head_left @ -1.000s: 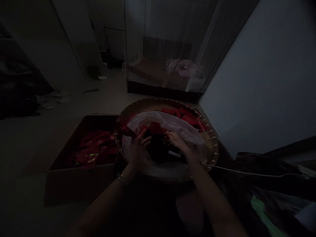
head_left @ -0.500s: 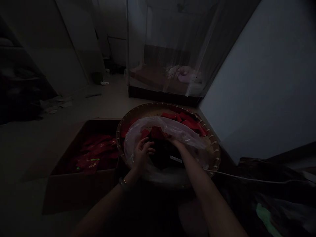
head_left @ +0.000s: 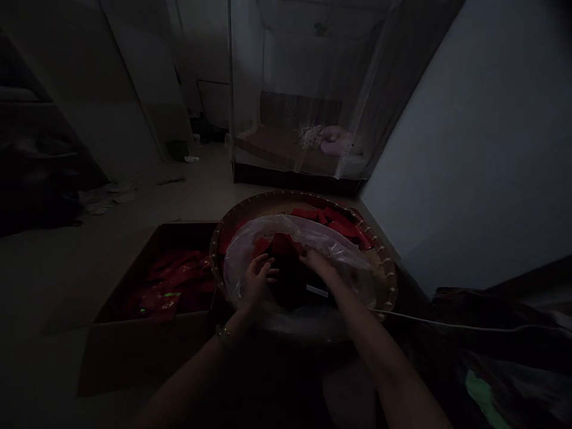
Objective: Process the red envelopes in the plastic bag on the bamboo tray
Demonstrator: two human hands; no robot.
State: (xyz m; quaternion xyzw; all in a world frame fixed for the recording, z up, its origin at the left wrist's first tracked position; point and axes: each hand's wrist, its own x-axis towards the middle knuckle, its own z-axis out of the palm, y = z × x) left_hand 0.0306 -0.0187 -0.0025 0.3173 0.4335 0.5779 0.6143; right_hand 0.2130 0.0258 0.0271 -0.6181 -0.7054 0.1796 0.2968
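The room is very dim. A round woven basket [head_left: 384,262] holds red packets [head_left: 333,215] at its far side and a clear plastic bag [head_left: 344,259] spread over its front. Inside the bag lie more red packets [head_left: 281,243] and a dark mass with a small white label [head_left: 316,291]. My left hand [head_left: 257,280] rests at the bag's left side, fingers curled on its contents. My right hand [head_left: 318,263] reaches into the bag just beside the red packets, fingers bent; what it holds is too dark to make out.
A cardboard box [head_left: 147,333] with several red packets [head_left: 172,280] stands left of the basket. A netted frame over a low bed [head_left: 304,149] stands behind. A wall [head_left: 469,149] rises at right. Dark bags and a thin cord [head_left: 447,325] lie at right.
The view has tilted slightly, so everything sits lower in frame. My right hand has moved a little deeper into the bag; my left hand stays at the bag's left side.
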